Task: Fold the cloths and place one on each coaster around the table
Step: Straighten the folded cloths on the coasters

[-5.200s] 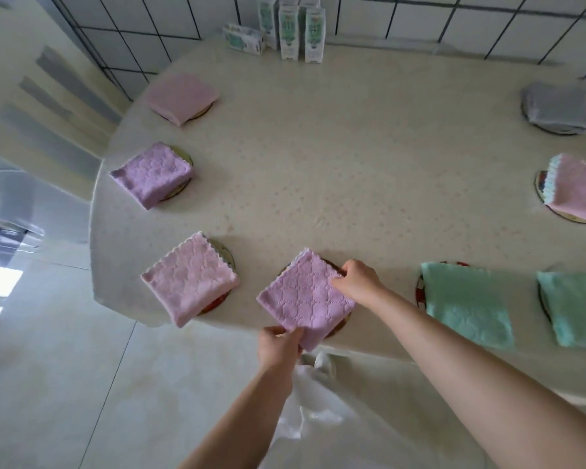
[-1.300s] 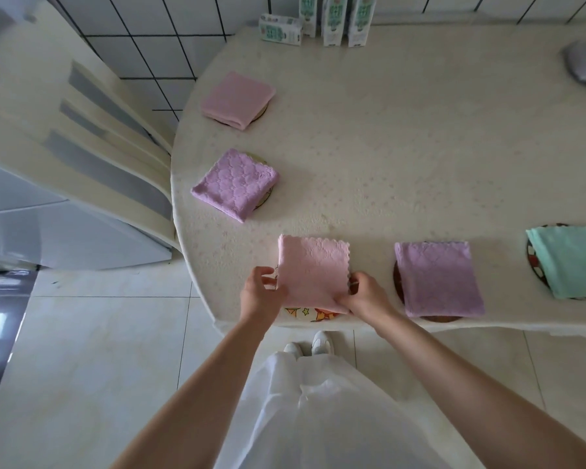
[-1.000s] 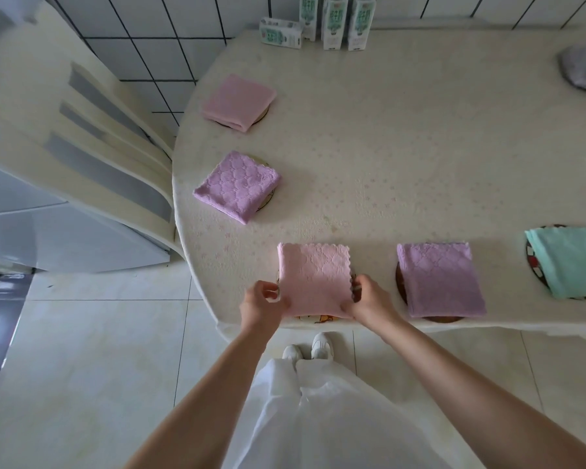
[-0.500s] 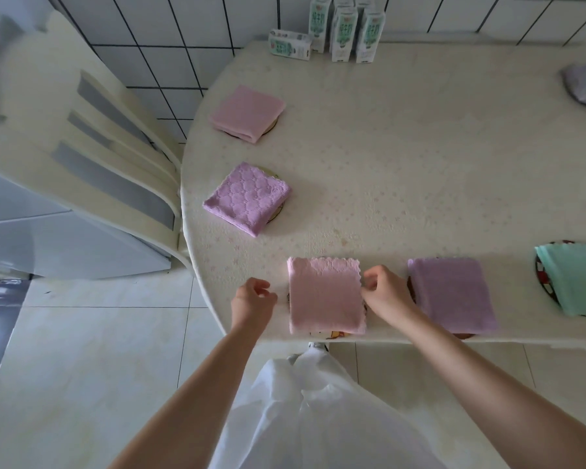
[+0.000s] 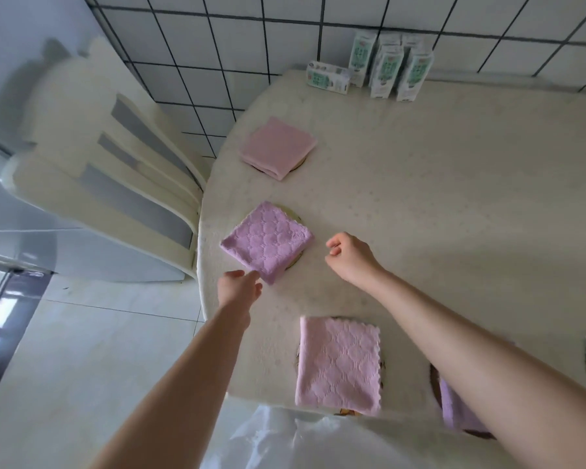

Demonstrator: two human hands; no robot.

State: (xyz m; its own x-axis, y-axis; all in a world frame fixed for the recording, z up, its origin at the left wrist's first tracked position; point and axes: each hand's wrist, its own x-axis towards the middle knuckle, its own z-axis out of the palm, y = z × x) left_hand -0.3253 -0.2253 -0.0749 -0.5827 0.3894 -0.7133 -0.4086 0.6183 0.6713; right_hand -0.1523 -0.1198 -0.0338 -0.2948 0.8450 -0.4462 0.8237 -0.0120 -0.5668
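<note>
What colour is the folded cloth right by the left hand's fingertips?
Lilac purple cloth, embossed with a scalloped pattern; it shows clearly in the head view.

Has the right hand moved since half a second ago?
Yes: the right hand left the pink cloth and moved farther onto the table, beside the purple cloth.
</note>
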